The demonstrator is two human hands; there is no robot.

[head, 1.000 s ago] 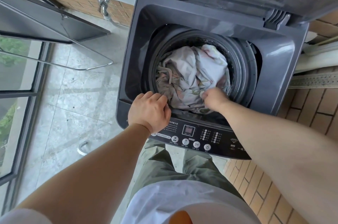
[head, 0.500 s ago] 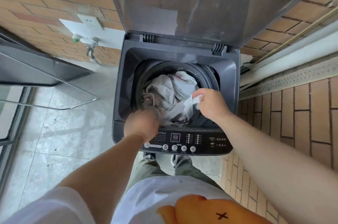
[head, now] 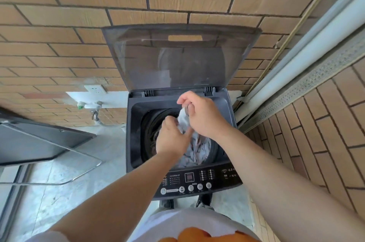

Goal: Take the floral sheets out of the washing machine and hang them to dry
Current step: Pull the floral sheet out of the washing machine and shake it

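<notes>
Against brick wall [head: 59, 14], we are pinching the floral sheet [head: 182, 121] in both hands' grip, left hand [head: 171, 139], right hand [head: 203, 117], above the washing machine [head: 134, 123], needing further lifting next.

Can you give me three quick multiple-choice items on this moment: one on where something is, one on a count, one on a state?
1. Where is the pale floral sheet?
A. On the floor
B. Partly in the drum, its top edge lifted
C. Over the metal rail

2. How many hands have a grip on the sheet?
A. None
B. One
C. Two

3. What state is the dark grey washing machine's translucent lid in?
A. Raised open
B. Shut
C. Removed

Answers: 1 B, most of the fabric lies in the drum while a bunch is held above it. 2 C, the left hand and right hand both pinch it. 3 A, the lid stands up against the brick wall.
</notes>
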